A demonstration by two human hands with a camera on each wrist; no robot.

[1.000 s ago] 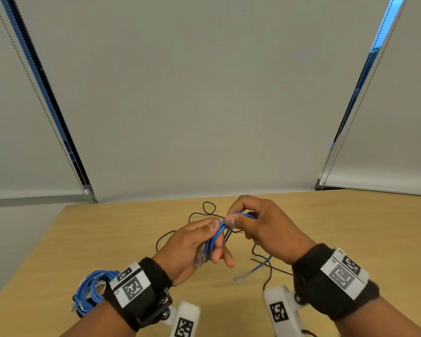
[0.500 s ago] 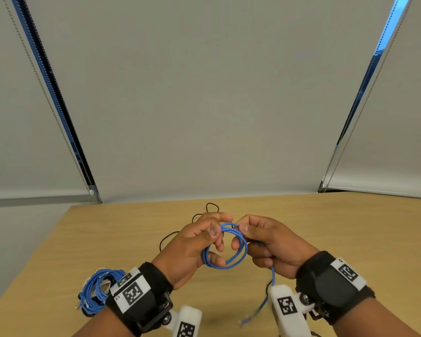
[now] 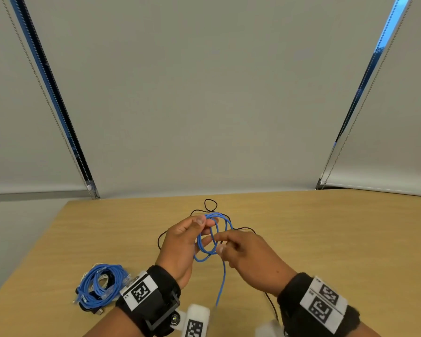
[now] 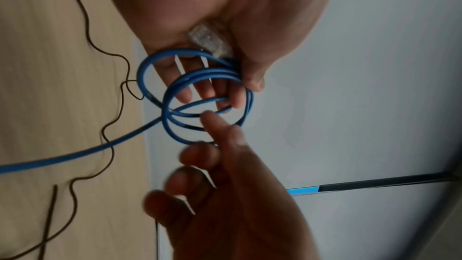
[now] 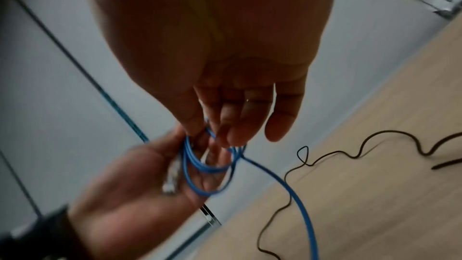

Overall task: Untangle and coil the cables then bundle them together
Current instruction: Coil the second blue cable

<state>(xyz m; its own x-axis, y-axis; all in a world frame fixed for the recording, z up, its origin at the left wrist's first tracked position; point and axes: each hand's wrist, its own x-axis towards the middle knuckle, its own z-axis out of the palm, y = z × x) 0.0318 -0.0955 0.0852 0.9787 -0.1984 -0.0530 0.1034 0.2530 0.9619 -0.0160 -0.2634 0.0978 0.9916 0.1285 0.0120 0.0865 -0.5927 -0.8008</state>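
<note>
Head view: left hand (image 3: 180,242) pinches a small coil of blue cable (image 3: 210,235) above the table (image 3: 326,239), thumb on top; right hand (image 3: 250,256) meets the loops with fingers loosely extended, grip uncertain. One finished bundle (image 3: 100,285) lies left. Left wrist view: about three loops, clear plug (image 4: 210,41) in palm. Right wrist view: thin black cable (image 5: 325,155) trails on table, blue tail hanging.

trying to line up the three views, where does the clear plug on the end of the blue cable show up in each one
Head: not visible; the left hand hides it.
Left wrist: upper centre, the clear plug lies in the left palm above the blue cable loops.
Right wrist: lower left of centre, on the left palm beside the loops.
Shared landmark: the thin black cable on the table.
</note>
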